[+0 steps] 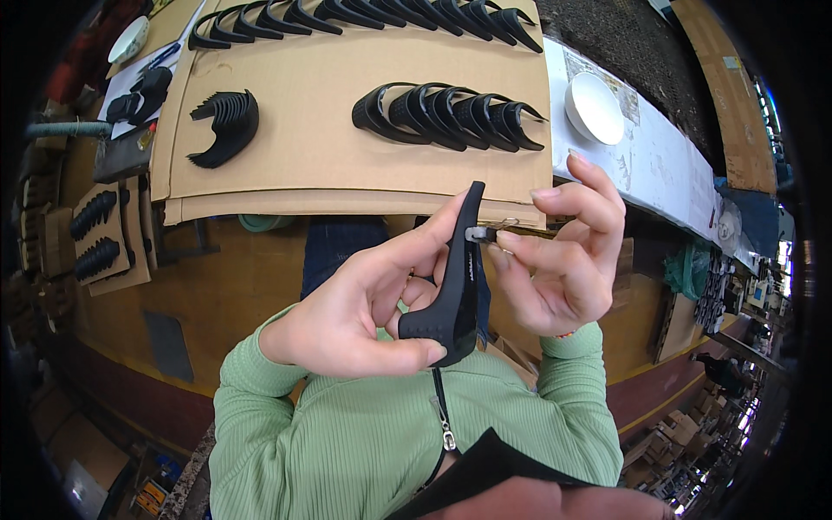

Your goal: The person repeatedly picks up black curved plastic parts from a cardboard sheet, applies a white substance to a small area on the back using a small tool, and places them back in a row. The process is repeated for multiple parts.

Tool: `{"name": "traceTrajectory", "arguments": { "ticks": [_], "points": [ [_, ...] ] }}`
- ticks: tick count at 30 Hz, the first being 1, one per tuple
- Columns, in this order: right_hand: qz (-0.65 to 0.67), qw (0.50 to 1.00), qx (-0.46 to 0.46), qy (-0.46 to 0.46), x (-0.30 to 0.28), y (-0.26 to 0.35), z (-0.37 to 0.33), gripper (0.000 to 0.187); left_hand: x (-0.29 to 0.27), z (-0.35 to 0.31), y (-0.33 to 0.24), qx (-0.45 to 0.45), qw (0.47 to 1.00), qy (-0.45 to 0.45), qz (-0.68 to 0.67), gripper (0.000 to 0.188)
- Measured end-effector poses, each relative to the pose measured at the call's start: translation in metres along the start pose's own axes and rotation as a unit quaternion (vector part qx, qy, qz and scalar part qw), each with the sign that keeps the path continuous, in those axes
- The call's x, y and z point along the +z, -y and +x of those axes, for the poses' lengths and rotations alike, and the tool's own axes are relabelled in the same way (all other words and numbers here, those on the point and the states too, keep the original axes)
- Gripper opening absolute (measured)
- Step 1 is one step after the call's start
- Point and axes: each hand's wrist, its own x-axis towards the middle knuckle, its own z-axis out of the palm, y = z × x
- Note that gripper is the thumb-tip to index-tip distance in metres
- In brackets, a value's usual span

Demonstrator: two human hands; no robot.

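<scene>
Spreading ahead, the cardboard-covered worktop (pixel 299 165) bears rows of curved black pieces (pixel 444 113); off its near edge, the left hand (pixel 351 299) wraps partly round a black shell (pixel 455 299). Right hand (pixel 568 264) pinches a small grey-and-black fitting (pixel 478 234) at the shell's upper side, other fingers loose; a slip looks possible, from so slight a grip or a tilting shell.

Workshop: rows of matching black parts (pixel 468 113), piled cardboard boxes (pixel 680 429).
</scene>
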Motion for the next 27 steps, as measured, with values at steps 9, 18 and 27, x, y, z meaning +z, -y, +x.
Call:
{"name": "traceTrajectory", "arguments": {
  "ticks": [9,18,27],
  "points": [
    [-0.013,0.999,-0.001,-0.032,0.001,-0.003,0.003,0.018,-0.003,-0.001,0.003,-0.013,0.999,0.019,0.039,0.096],
    [-0.023,0.997,0.010,-0.073,0.003,-0.008,0.008,0.020,-0.003,-0.004,0.001,-0.060,0.997,0.018,0.055,0.096],
    [0.261,0.959,0.085,-0.071,-0.001,-0.010,-0.003,0.020,-0.014,-0.003,-0.001,-0.009,0.996,-0.077,0.053,0.082]
  ]
}}
